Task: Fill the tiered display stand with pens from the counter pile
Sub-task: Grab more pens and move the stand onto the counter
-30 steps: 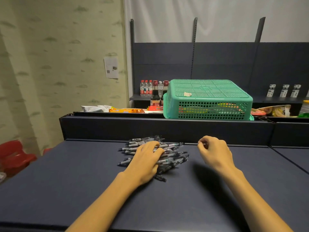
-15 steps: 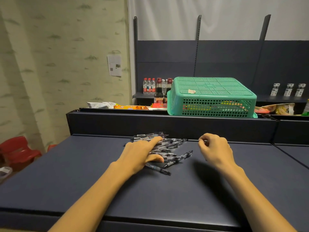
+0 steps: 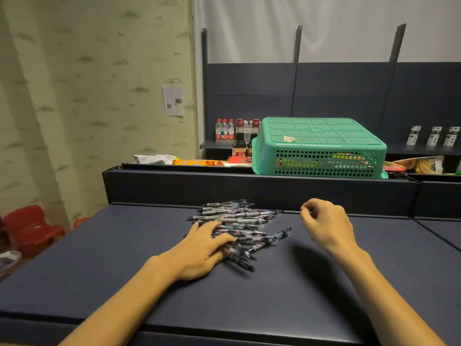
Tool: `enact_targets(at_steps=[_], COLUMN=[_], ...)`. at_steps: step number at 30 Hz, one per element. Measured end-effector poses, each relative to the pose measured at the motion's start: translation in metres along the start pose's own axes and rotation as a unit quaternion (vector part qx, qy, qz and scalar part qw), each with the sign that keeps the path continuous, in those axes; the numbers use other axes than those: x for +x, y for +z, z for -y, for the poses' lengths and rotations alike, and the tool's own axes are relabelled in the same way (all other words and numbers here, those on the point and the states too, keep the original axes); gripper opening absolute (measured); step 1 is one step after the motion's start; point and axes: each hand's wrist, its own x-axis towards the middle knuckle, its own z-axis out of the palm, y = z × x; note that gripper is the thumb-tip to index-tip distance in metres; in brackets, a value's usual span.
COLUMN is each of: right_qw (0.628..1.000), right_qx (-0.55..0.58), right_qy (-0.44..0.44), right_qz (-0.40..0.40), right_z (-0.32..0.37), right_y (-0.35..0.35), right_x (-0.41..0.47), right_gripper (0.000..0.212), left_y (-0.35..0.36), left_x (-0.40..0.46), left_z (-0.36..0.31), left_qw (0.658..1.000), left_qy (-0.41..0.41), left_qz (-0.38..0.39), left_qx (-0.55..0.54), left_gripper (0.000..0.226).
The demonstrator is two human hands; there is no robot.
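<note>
Dark-barrelled pens (image 3: 234, 222) lie heaped on the navy counter (image 3: 124, 265) near its raised back ledge, most with their long axes running left to right, a few at the near edge angled diagonally. Behind the ledge an upturned green basket (image 3: 319, 146) sits before dark shelving with bottles (image 3: 224, 129). The left hand (image 3: 202, 248) rests on the pile's near side with fingers spread flat over the pens, while the right hand (image 3: 326, 226) hovers beside the pile, fingers curled; whether they pinch anything I cannot tell.

Behind the dark navy counter (image 3: 99, 258) with black-and-grey pens (image 3: 239, 218): a green perforated basket (image 3: 319, 146), red chair (image 3: 30, 226) left.
</note>
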Motion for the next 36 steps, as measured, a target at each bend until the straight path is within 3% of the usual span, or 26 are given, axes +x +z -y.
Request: enact_targets(at_steps=[10,13,16,21,24,33,36], right_qw=[1.0,1.0,1.0,1.0,1.0,1.0,1.0], right_qx=[0.001,0.004,0.005,0.007,0.006,0.003,0.008], right_qy=[0.003,-0.003,-0.008,-0.014,-0.018,-0.013,-0.016], right_qz=[-0.005,-0.006,-0.007,-0.005,-0.008,0.009,0.006], right_z=[-0.001,0.0,0.001,0.0,-0.001,-0.01,-0.012], right_y=[0.002,0.001,0.002,0.0,-0.001,-0.004,-0.008], right_x=[0.004,0.005,0.006,0.009,0.009,0.003,0.002], right_gripper=[0.017,0.017,0.016,0.018,0.018,0.017,0.017], left_y=[-0.012,-0.02,-0.027,-0.031,-0.034,-0.044,-0.046], left_x=[0.014,0.025,0.036,0.053,0.057,0.044,0.038], left_z=[-0.012,-0.013,-0.014,-0.015,-0.023,-0.032,-0.028], left_qw=[0.998,0.998,0.993,0.984,0.972,0.965,0.972], left_qy=[-0.035,-0.036,-0.062,-0.075,-0.109,-0.128,-0.122], left_qz=[0.035,0.056,0.088,0.153,0.191,0.095,0.049], left_qx=[0.049,0.01,-0.039,0.053,0.078,0.207,0.194], left_gripper=[0.039,0.036,0.05,0.039,0.043,0.015,0.013])
